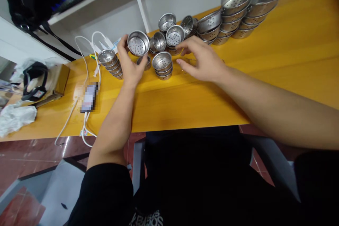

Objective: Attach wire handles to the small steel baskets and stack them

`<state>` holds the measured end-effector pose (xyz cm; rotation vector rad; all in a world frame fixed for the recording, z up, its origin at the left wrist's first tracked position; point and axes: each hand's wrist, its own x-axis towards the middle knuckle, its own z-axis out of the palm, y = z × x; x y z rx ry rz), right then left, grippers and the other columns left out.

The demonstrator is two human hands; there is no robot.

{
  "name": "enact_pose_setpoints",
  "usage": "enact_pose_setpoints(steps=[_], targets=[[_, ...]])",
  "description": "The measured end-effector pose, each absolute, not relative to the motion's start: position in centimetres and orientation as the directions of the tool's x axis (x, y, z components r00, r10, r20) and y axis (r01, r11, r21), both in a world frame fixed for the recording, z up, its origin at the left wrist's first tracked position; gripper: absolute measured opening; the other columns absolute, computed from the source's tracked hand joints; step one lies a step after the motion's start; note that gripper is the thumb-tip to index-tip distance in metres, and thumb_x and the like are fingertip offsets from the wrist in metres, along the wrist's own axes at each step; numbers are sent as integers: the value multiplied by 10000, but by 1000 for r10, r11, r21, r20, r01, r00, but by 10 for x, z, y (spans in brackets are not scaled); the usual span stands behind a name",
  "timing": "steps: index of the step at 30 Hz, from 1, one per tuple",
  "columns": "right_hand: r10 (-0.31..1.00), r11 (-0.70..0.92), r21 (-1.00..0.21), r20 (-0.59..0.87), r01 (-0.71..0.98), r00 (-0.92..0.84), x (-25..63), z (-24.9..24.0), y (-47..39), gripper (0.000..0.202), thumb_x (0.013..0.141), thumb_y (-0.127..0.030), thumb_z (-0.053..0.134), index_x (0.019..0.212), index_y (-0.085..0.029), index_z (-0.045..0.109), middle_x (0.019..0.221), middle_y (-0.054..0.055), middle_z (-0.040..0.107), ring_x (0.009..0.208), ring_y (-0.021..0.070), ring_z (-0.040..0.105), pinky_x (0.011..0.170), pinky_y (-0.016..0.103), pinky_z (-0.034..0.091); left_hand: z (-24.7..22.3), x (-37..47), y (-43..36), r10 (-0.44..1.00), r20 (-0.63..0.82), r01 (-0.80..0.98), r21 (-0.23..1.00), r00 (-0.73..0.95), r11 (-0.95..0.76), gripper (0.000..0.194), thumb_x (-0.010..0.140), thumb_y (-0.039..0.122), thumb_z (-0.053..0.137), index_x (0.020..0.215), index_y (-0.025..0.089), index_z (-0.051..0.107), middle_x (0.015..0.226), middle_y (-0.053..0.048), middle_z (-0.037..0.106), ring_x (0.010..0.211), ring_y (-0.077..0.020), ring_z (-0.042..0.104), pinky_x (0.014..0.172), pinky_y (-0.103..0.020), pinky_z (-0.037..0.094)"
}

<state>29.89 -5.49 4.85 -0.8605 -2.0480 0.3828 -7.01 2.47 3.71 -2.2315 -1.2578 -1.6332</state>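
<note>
My left hand (132,65) grips a small perforated metal cup (138,43), raised above the table with its mouth facing me. Beneath it another small cup (144,63) is partly hidden by my fingers. My right hand (202,58) has its thumb and fingers apart, close to a perforated cup (175,36) in the middle cluster; whether the fingertips touch it I cannot tell. Between my hands stands a short stack of cups (162,64). A tilted cup (158,42) lies just behind that stack. To the left of my left hand is a taller stack (109,61).
Taller stacks of larger perforated bowls (235,3) stand at the back right of the yellow table (180,106). A phone (89,97) with white cables lies on the left. Farther left are a box (59,81) and a headset-like strap (34,81). Shelving (140,0) rises behind.
</note>
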Motion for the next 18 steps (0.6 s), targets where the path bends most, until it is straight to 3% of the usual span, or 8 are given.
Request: enact_pose_setpoints(steps=[2,4,7,13,18], targets=[[664,747,-521,627,413,-408,297,54,-61,700,1215,-737,789,1813,-373,754,1666,182,793,1488,551,792,1397,814,628,49,-57,7,540,825,652,319,167,-688,1075,1046,1120,712,1811,401,479,1871,-115,679,1836,-316,624,1567,-603,577],[618,785,-486,654,384,-436,293,55,-66,724,1226,-729,771,1858,-380,722,1701,183,754,1507,548,775,1393,809,631,57,-41,-12,597,759,627,337,261,-702,1066,1020,1075,792,1813,415,525,1897,-113,656,1915,-427,567,1672,-706,458],[552,831,-410,684,374,-477,286,51,-68,770,1224,-705,763,1913,-375,666,1676,185,717,1558,543,721,1364,821,637,57,-19,-27,614,690,566,350,383,-747,1038,1014,1052,827,1804,425,580,1869,-123,668,1912,-494,582,1703,-751,394],[527,849,-381,666,367,-527,283,50,-67,639,1150,-685,864,1696,-357,809,1588,186,687,1533,544,664,1333,840,630,49,-6,-31,591,640,523,326,492,-788,995,1019,1047,819,1768,413,653,1835,-135,715,1843,-484,671,1641,-730,491],[666,745,-500,532,441,-523,287,65,-75,646,1131,-787,867,1668,-430,834,1619,182,699,1594,579,633,1414,869,561,72,-3,-54,684,587,620,356,433,-699,911,976,831,982,1723,385,711,1879,-124,706,1876,-507,644,1665,-755,454]])
